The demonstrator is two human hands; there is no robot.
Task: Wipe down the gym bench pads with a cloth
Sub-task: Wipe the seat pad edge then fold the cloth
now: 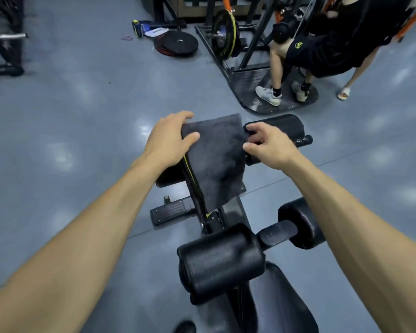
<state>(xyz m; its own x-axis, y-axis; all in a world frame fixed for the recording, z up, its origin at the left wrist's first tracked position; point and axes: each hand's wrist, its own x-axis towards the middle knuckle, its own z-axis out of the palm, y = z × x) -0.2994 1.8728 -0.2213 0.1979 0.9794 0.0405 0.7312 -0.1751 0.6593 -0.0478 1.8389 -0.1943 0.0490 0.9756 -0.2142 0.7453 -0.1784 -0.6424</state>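
Dark grey terry cloth is draped over the far end of the black bench frame, covering the middle between the two far black foam roller pads and hanging down toward the black footplate. The left hand grips the cloth's left top edge, thumb on top, fingers curled over the far side. The right hand has curled fingertips pinching at the cloth's right edge, just beside the far-right black foam roller (contact with the roller itself is hard to tell).

Step in hand, as I judge it: positioning or spreading the cloth on the far rollers, wiping that end. The near black foam roller pad and the near-right black roller sit closer to the camera, apart from the cloth; the black padded seat is at the bottom.

The next move likely calls for bunching the cloth round one roller and rubbing along it, then working back toward the near pads and seat. Another person's legs are at a machine well apart.
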